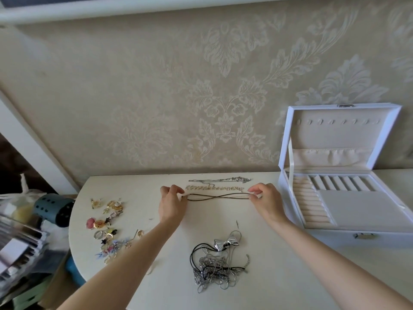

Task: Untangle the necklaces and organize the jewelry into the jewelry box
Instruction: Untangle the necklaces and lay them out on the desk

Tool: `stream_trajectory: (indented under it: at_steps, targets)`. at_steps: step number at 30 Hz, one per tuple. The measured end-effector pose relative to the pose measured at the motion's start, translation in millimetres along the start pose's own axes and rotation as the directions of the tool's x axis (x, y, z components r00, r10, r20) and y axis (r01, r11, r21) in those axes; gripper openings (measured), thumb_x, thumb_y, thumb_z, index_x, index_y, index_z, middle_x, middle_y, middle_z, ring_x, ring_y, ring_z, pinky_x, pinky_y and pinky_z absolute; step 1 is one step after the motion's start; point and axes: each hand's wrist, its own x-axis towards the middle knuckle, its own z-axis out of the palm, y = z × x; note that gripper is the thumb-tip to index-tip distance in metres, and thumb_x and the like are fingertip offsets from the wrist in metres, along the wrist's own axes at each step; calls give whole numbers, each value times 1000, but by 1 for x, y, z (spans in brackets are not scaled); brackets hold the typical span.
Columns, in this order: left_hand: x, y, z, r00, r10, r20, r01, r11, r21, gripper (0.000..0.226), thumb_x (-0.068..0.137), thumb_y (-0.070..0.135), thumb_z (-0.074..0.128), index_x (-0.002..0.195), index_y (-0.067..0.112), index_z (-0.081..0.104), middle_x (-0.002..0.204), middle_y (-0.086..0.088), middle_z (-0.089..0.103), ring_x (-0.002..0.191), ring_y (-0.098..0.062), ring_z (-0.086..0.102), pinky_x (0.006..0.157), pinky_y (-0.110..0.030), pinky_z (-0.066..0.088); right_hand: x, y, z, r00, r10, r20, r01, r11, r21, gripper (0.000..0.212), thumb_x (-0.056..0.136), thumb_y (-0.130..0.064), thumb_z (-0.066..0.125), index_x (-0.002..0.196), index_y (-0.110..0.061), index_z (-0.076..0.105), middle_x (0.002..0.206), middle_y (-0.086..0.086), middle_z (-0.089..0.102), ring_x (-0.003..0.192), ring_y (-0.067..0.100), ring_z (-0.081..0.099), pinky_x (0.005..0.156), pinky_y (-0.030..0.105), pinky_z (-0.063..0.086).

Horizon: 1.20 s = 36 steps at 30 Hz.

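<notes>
My left grip [172, 204] pinches the left end of a thin dark cord necklace [218, 196] and my right grip [266, 201] pinches its right end. Both are narrow, with fingertips closed on the cord. It stretches between them across the far middle of the table [223, 222], and its two strands cross once near the centre. Just beyond it lies a pale beaded chain [214, 188], laid out straight. Beyond that, near the table's far edge, a silver chain [220, 180] also runs left to right. Nearer to me sits the tangled heap [212, 267] of black cords and silver chains, with a silver bow pendant [225, 243] on its far side. On the left of the table is a scatter of small pieces [107, 227] — rings, earrings, coloured charms. The white jewelry box [283, 139] stands open at the right, its lid raised towards the patterned wall, with padded rolls and narrow slots showing in the tray.
</notes>
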Motion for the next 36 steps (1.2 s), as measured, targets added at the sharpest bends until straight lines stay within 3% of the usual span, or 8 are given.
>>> stream_trajectory:
  at_steps: [4, 10, 16, 19, 23, 27, 31, 36]
  targets:
    - [-31, -3, -8, 992, 127, 25, -125, 990, -71, 11, 90, 13, 60, 101, 13, 57, 108, -3, 53, 72, -16, 56, 68, -27, 44, -37, -8, -14, 985, -85, 150, 70, 992, 101, 14, 81, -10, 65, 83, -23, 68, 87, -9, 61, 67, -1, 50, 71, 23, 41]
    - [-77, 8, -21, 898, 281, 337, -216, 952, -217, 9, 88, 20, 64, 92, 15, 58, 86, 3, 63, 72, -6, 54, 64, -13, 44, -73, -19, -19, 889, -196, 414, 145, 978, 151, 19, 77, -20, 70, 87, -37, 70, 93, -11, 58, 65, 5, 44, 72, 25, 43]
    - [-99, 1, -25, 852, 301, 429, -202, 944, -261, 15, 83, 21, 70, 91, 16, 59, 92, -2, 65, 81, -12, 59, 77, -27, 49, -87, -20, -12, 820, -266, 506, 325, 945, -30, 27, 78, -27, 74, 103, -35, 69, 93, -14, 47, 69, -6, 47, 70, 17, 36]
    - [-104, -4, -26, 824, 332, 460, -270, 943, -197, 41, 66, 49, 73, 91, 21, 56, 99, 0, 57, 90, -14, 53, 80, -25, 45, -92, -20, -9, 839, -248, 484, 343, 932, -116, 22, 78, -27, 73, 100, -31, 69, 92, -14, 45, 71, -6, 46, 64, 14, 33]
    - [-107, -13, -23, 785, 353, 509, -353, 930, -102, 49, 53, 69, 58, 89, 38, 50, 109, 4, 46, 104, -13, 41, 91, -23, 36, -91, -20, -13, 878, -237, 416, 264, 964, -8, 16, 77, -18, 71, 83, -28, 60, 87, -12, 50, 67, 1, 50, 69, 24, 42]
    - [-108, -10, -21, 780, 366, 507, -392, 918, -60, 49, 69, 46, 77, 109, 27, 56, 115, 5, 42, 110, -14, 38, 96, -24, 34, -88, -20, -21, 932, -97, 348, 15, 973, 230, 14, 80, -13, 67, 83, -22, 58, 79, -6, 63, 63, 4, 52, 61, 20, 44]
    - [-108, -11, -20, 800, 364, 477, -377, 923, -73, 63, 69, 41, 79, 122, 20, 50, 116, 7, 43, 109, -12, 40, 97, -24, 35, -83, -21, -26, 924, -25, 383, -154, 890, 430, 14, 84, -10, 67, 91, -15, 56, 92, 7, 70, 77, 12, 62, 65, 25, 49]
    - [-106, -5, -16, 824, 347, 447, -360, 931, -59, 38, 81, 39, 70, 114, 22, 59, 115, 4, 45, 110, -12, 39, 96, -24, 34, -82, -28, -26, 895, -27, 445, -224, 835, 502, 14, 86, -6, 64, 96, -9, 56, 93, 10, 70, 74, 14, 63, 64, 24, 50]
